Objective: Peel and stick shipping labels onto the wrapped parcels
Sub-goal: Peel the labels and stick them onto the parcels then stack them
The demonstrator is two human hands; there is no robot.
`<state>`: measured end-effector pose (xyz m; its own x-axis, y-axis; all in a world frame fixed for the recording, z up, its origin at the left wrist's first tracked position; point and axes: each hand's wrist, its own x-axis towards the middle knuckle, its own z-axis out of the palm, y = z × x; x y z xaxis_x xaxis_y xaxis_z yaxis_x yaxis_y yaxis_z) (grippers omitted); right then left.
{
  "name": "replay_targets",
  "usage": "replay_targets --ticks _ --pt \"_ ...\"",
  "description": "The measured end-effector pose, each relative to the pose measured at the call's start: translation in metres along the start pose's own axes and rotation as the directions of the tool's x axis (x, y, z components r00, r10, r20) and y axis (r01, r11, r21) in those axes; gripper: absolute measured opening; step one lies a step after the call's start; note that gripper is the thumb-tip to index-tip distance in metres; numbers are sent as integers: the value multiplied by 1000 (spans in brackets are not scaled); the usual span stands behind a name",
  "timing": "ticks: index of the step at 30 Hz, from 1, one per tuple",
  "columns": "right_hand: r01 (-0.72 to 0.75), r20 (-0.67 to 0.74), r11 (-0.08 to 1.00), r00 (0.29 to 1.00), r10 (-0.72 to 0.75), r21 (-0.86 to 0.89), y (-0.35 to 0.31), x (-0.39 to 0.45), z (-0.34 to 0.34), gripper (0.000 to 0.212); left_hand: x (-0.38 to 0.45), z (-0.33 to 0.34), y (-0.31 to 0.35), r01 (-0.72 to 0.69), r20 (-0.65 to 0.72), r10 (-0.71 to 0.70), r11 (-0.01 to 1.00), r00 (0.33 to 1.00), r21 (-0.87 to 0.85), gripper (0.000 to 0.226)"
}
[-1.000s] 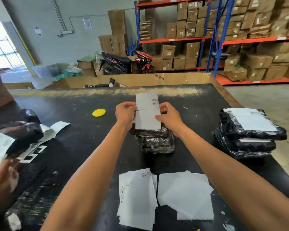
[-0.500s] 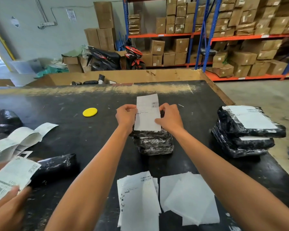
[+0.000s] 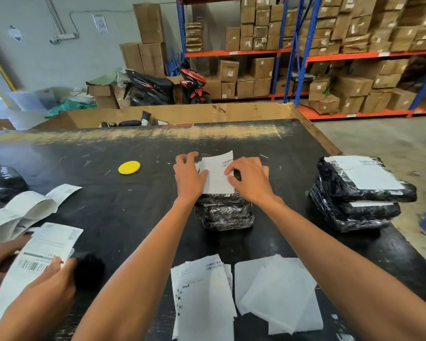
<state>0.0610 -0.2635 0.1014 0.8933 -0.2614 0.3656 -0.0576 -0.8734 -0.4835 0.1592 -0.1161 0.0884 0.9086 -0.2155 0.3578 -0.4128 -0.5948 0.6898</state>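
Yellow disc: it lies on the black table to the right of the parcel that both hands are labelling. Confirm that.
Wrong side. The head view shows the yellow disc on the black table to the left of the parcel, where the left hand and right hand hold the label.

A scuffed black surface (image 3: 133,212) is carrying a yellow disc (image 3: 129,167) far left, a stack of wrapped parcels (image 3: 225,212) at centre, labelled parcels (image 3: 354,200) stacked right, printed labels (image 3: 202,299) and blank backing sheets (image 3: 278,291) lying near, and curled label strips (image 3: 27,210) left.

A yellow disc (image 3: 129,167) lies on the black table (image 3: 268,141) (a motorbike (image 3: 158,87) and shelved cartons (image 3: 354,45) behind).
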Motion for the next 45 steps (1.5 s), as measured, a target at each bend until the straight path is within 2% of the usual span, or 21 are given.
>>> replay_targets --ticks 3,5,11,16,18,20,24,27,29,31,34,36,38,40,42,45 --pt "-7 61 999 998 9 -32 2 4 1 25 8 -4 -7 -101 121 84 984 989 146 32" --pt "-24 127 996 991 35 -86 3 11 4 33 12 -5 -8 -139 196 103 974 975 180 33" --pt "-105 361 961 912 196 -257 0 37 -1 51 25 -4 -4 -68 394 -42 963 918 261 45" --pt "-191 426 951 860 282 -245 3 52 0 58 35 1 -17 74 459 -155 979 875 189 66" --pt "-238 422 952 856 298 -190 5 50 3 58 32 0 -17 140 484 -164 986 859 86 62" --pt "-337 403 940 855 327 -48 6 42 7 59 28 -2 -14 196 509 -156 980 847 -27 52" --pt "-490 315 845 853 415 213 6 27 15 62 23 -2 -18 313 501 -174 927 848 -208 51" --pt "-634 288 666 773 565 392 4 26 15 67 16 -4 -19 340 452 -183 893 873 -295 49" --pt "-682 321 524 716 620 510 2 27 15 65 11 -3 -19 310 388 -164 883 907 -352 47" --pt "-685 340 417 687 643 598 -1 26 18 69 6 -4 -18 282 343 -146 876 928 -391 47" --pt "-633 197 428 679 707 645 -6 21 27 69 -3 -2 -22 177 243 -72 878 967 -445 46" --pt "-546 128 438 717 685 714 -6 13 31 58 -7 -3 -23 126 174 -46 867 984 -482 44" --pt "-464 115 433 773 624 772 -4 7 31 45 -11 -5 -21 66 116 -8 862 993 -502 43" --pt "-430 125 437 811 572 790 0 1 26 43 -13 -4 -15 2 81 46 857 996 -515 44" --pt "-456 173 415 810 560 787 8 -2 20 43 -13 -3 -8 25 123 46 854 991 -520 43" --pt "-557 325 290 752 574 778 29 -10 -1 46 -16 -2 8 167 294 4 815 956 -555 40"
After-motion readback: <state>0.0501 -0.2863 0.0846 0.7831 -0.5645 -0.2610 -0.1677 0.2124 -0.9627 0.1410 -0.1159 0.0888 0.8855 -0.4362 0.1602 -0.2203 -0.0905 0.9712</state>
